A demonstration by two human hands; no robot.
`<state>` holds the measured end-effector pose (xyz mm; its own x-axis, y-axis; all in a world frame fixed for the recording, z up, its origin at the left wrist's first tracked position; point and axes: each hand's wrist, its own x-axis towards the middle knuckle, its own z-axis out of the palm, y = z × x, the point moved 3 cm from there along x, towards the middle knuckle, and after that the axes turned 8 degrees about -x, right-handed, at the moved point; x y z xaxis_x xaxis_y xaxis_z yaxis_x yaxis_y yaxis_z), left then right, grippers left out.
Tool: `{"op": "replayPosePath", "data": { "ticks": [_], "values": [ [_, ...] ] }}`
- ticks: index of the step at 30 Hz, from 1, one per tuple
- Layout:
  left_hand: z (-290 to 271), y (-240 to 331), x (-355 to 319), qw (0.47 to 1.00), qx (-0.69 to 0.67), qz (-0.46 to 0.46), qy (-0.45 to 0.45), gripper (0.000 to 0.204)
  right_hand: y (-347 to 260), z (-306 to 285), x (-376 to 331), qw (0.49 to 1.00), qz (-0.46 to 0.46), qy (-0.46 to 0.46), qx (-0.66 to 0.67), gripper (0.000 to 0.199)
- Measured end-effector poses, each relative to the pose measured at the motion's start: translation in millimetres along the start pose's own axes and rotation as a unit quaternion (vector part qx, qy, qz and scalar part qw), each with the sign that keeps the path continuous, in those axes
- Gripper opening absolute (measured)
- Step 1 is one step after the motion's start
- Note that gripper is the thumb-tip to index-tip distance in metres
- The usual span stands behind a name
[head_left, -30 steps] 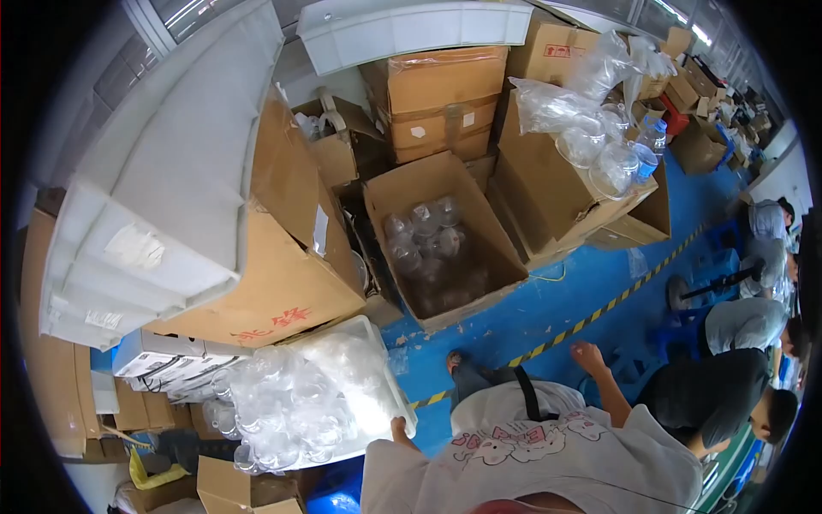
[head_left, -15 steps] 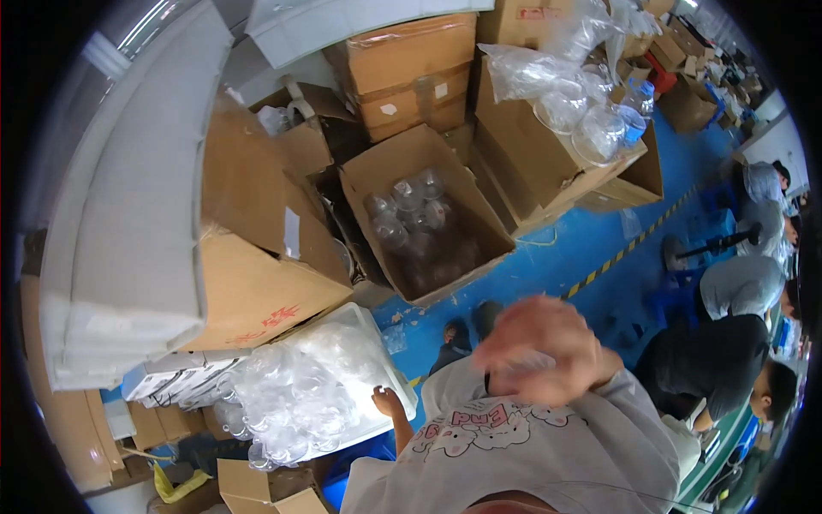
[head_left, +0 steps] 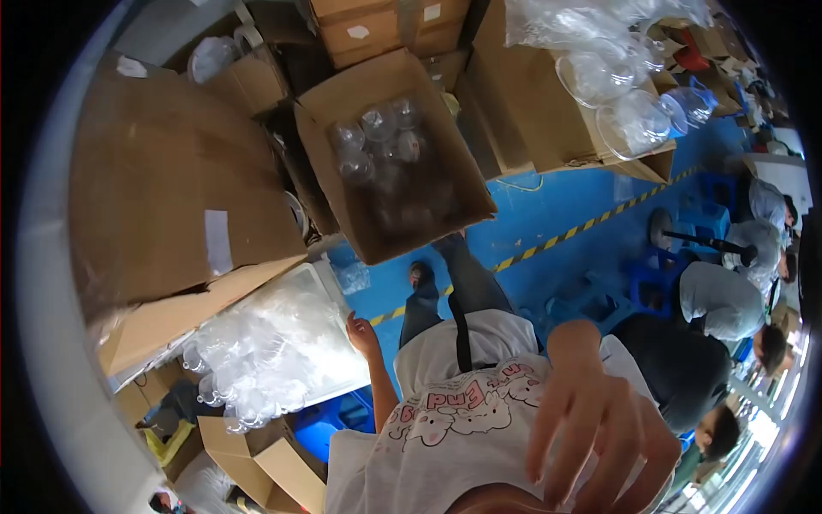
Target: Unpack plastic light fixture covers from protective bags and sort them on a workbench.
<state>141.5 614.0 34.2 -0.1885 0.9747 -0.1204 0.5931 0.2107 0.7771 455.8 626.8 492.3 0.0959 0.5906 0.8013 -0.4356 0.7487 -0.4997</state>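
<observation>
My left hand (head_left: 361, 334) is at the right rim of a white tray (head_left: 330, 295), its fingers loosely apart with nothing visible in them. Heaped on that tray are clear plastic pieces (head_left: 257, 347), some rounded, partly in thin film. Close up at the lower right, my right hand (head_left: 599, 420) is in front of my printed white shirt (head_left: 454, 411). Its fingers point downward, spread and slightly bent, holding nothing visible. Ahead of me, an uncovered cardboard box (head_left: 317, 94) contains several clear, rounded plastic containers (head_left: 377, 124).
A large closed carton (head_left: 171, 171) stands at the left. Bagged clear plastic containers (head_left: 634, 120) lie on a carton (head_left: 531, 111) at the far right. Yellow-black tape (head_left: 565, 244) crosses the blue floor. Seated people (head_left: 723, 295), blue stools (head_left: 655, 283) and a fan (head_left: 702, 244) are at right.
My right hand has dropped from in front of my chest to the lower right, its fingers now spread downward. My left hand stays by the tray rim. The view has shifted, showing my legs more.
</observation>
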Motion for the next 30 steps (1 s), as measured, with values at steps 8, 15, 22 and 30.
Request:
{"op": "replayPosePath", "data": {
  "ticks": [8, 15, 22, 30],
  "values": [
    [47.5, 53.3, -18.9, 0.996, 0.020, -0.084, -0.008, 0.025, 81.8, -109.0, -56.0, 0.871, 0.356, -0.338, 0.026, 0.019],
    [154.2, 89.5, 32.9, 0.996, 0.001, -0.009, -0.089, 0.030, 292.8, -256.8, -317.1, 0.654, 0.687, -0.094, -0.301, 0.017],
    [334.1, 4.6, 116.0, 0.826, -0.238, -0.451, -0.241, 0.038, 386.6, -374.3, -543.4, 0.330, 0.810, -0.075, -0.479, 0.027],
    [375.6, -83.8, 79.0, 0.730, -0.318, -0.594, -0.115, 0.031, 452.8, -387.3, -757.4, 0.432, 0.795, -0.059, -0.421, 0.039]
  ]
}}
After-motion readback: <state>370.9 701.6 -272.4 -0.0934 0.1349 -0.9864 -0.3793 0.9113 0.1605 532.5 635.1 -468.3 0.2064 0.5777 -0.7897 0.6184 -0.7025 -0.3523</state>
